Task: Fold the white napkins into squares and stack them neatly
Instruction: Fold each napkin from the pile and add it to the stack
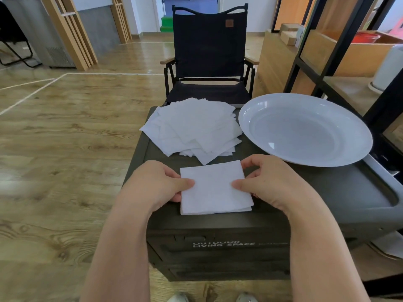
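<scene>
A folded white napkin (214,188) lies as a square on the near part of the dark storage box lid (327,192). My left hand (157,184) holds its left edge, thumb on top and fingers curled under. My right hand (268,182) holds the right edge the same way, thumb pressing the top. Behind it, a loose, untidy pile of white napkins (192,127) spreads over the far left of the lid.
A large empty white plate (305,129) sits at the right on the lid. A black folding chair (209,55) stands just behind the box. A black-framed wooden shelf (327,57) rises at the right. Wooden floor lies to the left.
</scene>
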`<move>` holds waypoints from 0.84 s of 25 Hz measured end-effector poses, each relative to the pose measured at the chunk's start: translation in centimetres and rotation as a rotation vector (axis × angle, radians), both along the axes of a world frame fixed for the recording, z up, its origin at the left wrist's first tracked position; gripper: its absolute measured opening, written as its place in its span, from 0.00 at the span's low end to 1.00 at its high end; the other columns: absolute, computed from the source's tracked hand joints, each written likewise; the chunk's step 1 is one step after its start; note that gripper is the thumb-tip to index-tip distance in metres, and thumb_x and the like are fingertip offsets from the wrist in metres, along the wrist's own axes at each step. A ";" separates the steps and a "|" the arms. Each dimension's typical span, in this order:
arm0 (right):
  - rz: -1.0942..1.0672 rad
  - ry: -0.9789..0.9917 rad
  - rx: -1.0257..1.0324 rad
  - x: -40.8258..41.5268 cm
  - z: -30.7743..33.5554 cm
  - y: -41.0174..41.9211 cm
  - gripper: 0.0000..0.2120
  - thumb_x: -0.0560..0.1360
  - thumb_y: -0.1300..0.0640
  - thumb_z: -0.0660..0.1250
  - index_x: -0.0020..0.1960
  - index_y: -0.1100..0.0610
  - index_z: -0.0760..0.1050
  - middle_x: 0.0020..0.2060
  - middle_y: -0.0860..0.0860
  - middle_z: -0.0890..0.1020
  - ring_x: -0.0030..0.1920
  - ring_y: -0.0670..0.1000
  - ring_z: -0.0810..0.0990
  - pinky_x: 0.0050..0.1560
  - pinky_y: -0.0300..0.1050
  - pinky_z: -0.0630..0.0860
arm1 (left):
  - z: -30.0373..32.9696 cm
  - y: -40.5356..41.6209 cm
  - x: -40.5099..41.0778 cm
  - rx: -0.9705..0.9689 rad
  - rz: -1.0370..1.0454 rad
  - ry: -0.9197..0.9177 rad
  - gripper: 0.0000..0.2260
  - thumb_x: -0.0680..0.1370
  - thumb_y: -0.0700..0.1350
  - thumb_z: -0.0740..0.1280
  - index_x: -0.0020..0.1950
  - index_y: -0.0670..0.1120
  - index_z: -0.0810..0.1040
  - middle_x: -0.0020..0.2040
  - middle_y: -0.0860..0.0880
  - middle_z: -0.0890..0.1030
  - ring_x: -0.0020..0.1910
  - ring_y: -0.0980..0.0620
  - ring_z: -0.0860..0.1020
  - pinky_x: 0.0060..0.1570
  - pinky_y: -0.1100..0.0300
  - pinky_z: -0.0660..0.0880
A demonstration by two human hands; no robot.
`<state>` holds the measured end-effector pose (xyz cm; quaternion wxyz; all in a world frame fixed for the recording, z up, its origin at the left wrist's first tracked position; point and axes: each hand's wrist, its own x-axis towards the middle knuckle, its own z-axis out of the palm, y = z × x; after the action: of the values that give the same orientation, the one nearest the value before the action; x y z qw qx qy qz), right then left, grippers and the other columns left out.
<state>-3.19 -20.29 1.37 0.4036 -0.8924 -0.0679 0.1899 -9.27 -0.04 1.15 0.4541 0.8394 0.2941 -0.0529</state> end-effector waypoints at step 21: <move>-0.015 -0.087 -0.220 -0.3 -0.4 0.8 0.18 0.67 0.50 0.75 0.51 0.48 0.70 0.41 0.44 0.75 0.40 0.42 0.72 0.31 0.36 0.64 | -0.1 -0.4 0.4 0.195 0.012 0.074 0.11 0.69 0.53 0.76 0.34 0.48 0.80 0.33 0.51 0.82 0.34 0.54 0.79 0.34 0.61 0.71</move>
<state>-3.52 -19.45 0.98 0.3013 -0.9392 -0.0572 0.1544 -8.91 -0.43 1.04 0.3594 0.8752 0.3196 -0.0522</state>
